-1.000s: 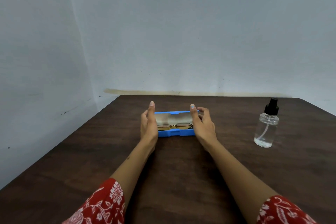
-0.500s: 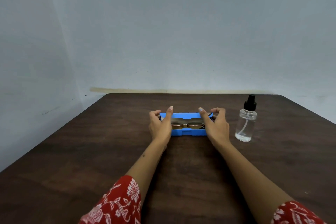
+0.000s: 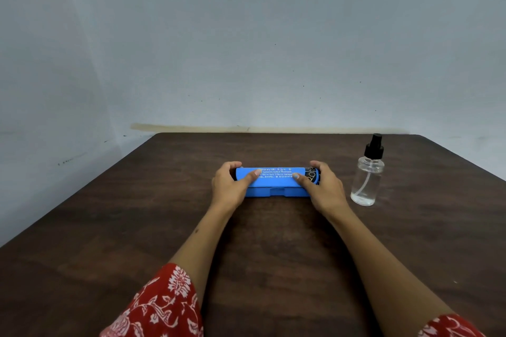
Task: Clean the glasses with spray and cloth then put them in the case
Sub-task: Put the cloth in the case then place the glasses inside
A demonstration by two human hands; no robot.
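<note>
While both hands, left hand and right hand, grip the closed case, the spray bottle stands near.

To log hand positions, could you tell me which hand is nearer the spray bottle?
Right. The right hand grips the blue glasses case's end beside the spray bottle; the left hand holds the far end.

Dark wooden table against pale grey walls.

Soft, even, dim light; faint shadows; wide-angle edge distortion.
</note>
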